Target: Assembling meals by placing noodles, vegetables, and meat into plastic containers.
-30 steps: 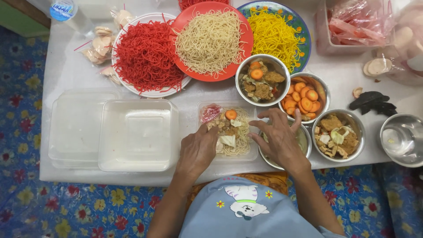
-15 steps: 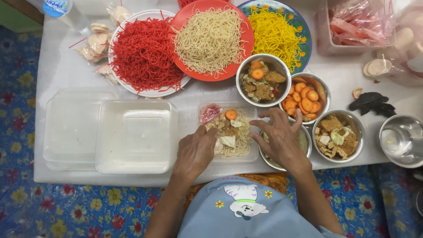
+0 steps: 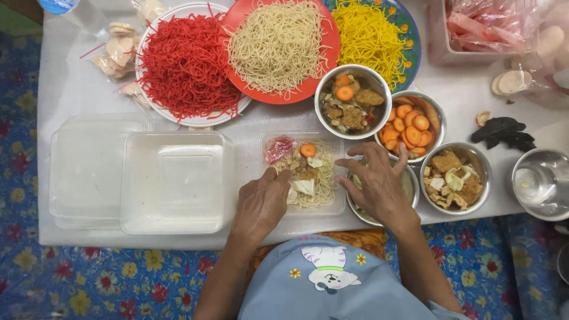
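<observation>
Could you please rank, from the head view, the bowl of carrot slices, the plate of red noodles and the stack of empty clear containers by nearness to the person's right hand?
From the right hand:
1. Bowl of carrot slices, just above it and slightly to the right.
2. Plate of red noodles, up and to the left.
3. Stack of empty clear containers, far left on the table.

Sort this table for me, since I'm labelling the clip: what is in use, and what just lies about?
In use: left hand, right hand, clear food box with noodles.

Lying about: empty clear boxes, red noodles, yellow noodles, bowl of carrot slices, crackers.
</observation>
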